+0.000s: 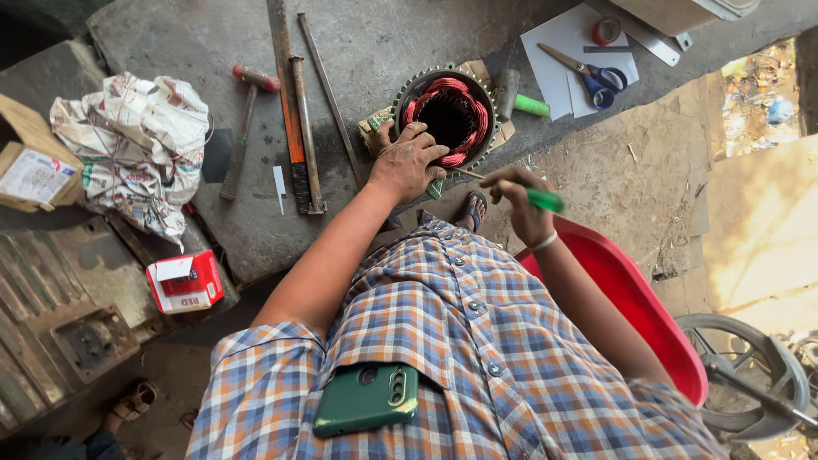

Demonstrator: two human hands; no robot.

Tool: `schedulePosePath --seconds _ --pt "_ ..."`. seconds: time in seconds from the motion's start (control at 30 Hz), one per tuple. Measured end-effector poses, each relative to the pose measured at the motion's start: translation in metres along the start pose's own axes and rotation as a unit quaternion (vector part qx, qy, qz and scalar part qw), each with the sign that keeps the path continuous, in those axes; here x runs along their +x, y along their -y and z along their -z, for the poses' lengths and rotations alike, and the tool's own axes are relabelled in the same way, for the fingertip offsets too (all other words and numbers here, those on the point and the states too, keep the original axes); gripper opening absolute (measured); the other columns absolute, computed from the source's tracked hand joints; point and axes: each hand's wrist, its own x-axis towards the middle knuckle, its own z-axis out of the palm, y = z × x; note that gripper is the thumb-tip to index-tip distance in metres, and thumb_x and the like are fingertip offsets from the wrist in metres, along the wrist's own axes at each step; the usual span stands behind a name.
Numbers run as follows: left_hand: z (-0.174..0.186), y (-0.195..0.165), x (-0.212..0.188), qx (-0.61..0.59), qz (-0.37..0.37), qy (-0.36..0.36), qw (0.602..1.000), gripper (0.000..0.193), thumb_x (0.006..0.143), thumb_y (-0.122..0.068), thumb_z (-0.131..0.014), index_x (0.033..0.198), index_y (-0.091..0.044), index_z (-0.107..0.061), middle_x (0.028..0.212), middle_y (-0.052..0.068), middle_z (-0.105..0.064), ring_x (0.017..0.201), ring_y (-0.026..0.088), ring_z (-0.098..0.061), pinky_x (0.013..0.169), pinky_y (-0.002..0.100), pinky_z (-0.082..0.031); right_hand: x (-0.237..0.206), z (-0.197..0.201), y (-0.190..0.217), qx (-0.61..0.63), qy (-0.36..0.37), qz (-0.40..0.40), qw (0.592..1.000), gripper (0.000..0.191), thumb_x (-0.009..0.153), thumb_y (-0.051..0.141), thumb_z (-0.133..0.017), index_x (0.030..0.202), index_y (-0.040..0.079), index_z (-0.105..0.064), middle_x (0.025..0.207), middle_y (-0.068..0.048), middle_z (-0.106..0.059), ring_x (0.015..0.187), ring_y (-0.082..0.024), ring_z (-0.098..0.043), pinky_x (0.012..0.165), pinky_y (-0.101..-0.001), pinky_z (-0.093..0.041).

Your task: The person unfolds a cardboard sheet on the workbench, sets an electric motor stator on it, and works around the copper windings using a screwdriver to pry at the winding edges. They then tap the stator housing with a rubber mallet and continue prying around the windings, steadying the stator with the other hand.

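A round motor stator [449,115] with red copper windings and a toothed metal rim sits at the edge of a grey stone bench [375,43]. My left hand [407,162] rests on its near rim, fingers curled over the windings. My right hand [521,203] grips a green-handled tool [542,200] whose thin shaft points at the stator's lower edge. Both forearms reach out from my checked shirt.
On the bench lie a hammer [243,128], long metal bars [294,111], crumpled newspaper [136,140], scissors [588,75] on white paper, tape roll [606,31]. A red-and-white box [185,281] and cardboard box [30,162] sit left. Red seat [635,298], wheel [750,375] right.
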Motion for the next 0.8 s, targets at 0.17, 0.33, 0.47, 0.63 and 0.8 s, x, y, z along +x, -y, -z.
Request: schedulePosePath --seconds 0.17,0.33,0.47,0.63,0.8 --pt "0.002 -0.001 0.003 -0.006 0.009 0.007 1.0 0.036 0.091 -0.045 -0.068 0.121 -0.025 -0.073 0.122 -0.004 -0.066 0.137 0.02 -0.042 0.116 0.064 -0.012 0.065 -0.025 0.016 -0.058 0.007 -0.116 0.992 0.029 0.105 0.018 -0.054 0.087 0.002 -0.069 0.078 -0.01 -0.068 0.062 -0.013 -0.058 0.056 -0.0279 -0.05" --pt "-0.001 -0.004 0.0 0.011 -0.015 -0.051 0.999 0.027 0.095 -0.038 -0.065 0.116 -0.023 -0.073 0.115 -0.004 -0.067 0.134 0.022 -0.047 0.114 0.064 -0.015 0.109 -0.042 0.033 -0.251 0.072 -0.065 0.963 0.026 0.102 0.01 -0.055 0.079 0.005 -0.067 0.075 -0.005 -0.072 0.063 -0.01 -0.067 0.061 -0.0241 -0.054" --pt "-0.005 -0.009 -0.003 0.113 -0.043 -0.063 0.991 0.024 0.099 -0.036 -0.064 0.116 -0.021 -0.071 0.112 -0.001 -0.067 0.134 0.027 -0.049 0.116 0.063 -0.016 0.067 -0.019 0.028 -0.093 0.033 -0.104 0.99 0.017 0.101 0.009 -0.06 0.087 0.004 -0.068 0.077 -0.013 -0.065 0.064 -0.014 -0.058 0.053 -0.0282 -0.047" --pt "-0.014 -0.012 -0.005 0.13 -0.044 -0.094 0.986 0.029 0.101 -0.034 -0.06 0.124 -0.019 -0.07 0.115 -0.001 -0.067 0.135 0.027 -0.049 0.118 0.063 -0.016 0.048 0.036 -0.01 0.113 -0.032 -0.073 0.99 0.019 0.097 0.01 -0.05 0.082 0.001 -0.058 0.082 -0.019 -0.072 0.061 -0.019 -0.064 0.053 -0.0312 -0.052" --pt "-0.02 -0.011 -0.001 0.193 -0.032 -0.079 0.977 0.032 0.097 -0.029 -0.056 0.126 -0.021 -0.068 0.12 -0.001 -0.068 0.135 0.026 -0.047 0.116 0.06 -0.016 0.11 0.035 -0.051 0.161 -0.069 -0.15 0.973 0.027 0.106 0.018 -0.047 0.084 0.004 -0.055 0.073 -0.017 -0.068 0.051 -0.019 -0.059 0.045 -0.0312 -0.047"
